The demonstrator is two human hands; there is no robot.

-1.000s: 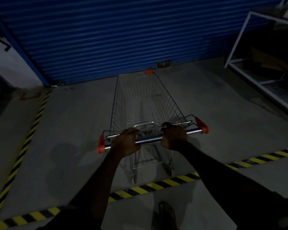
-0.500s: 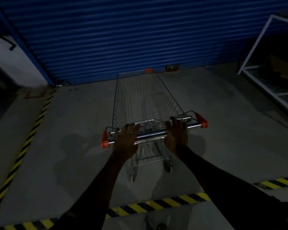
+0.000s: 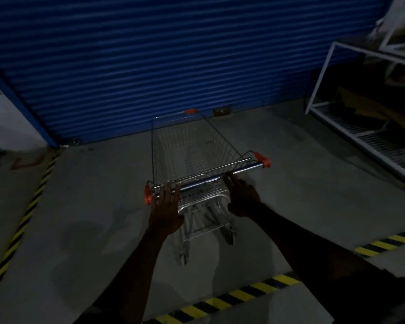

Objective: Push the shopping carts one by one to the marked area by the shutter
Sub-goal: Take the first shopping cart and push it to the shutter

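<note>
Cart: a silver wire shopping cart (image 3: 192,148), empty, stands on the grey concrete floor (image 3: 290,183), inside the yellow-and-black striped floor tape (image 3: 234,295).
Nose: close up to the blue corrugated roller shutter (image 3: 173,54); from here I can't tell whether it touches.
Handle: the chrome push bar with orange end caps (image 3: 241,170) runs crosswise, its right end a little farther off.
Left grip: the left hand (image 3: 166,206) lies flat, fingers straight across the bar beside the left cap, closed round nothing.
Right grip: the right hand (image 3: 242,198) is stretched out, only its fingertips meeting the bar right of the middle; it holds nothing.
Key relation: the cart lies straight ahead of both hands, its long axis running away to the shutter. The left hand sits further over the bar.
Look: thin bright wires, tapering basket, wheels dim underneath.
Judgement: this cart seems placed; letting go looks like the next step.
Nearby: a white metal rack (image 3: 360,127) stands to the right, well apart.
</note>
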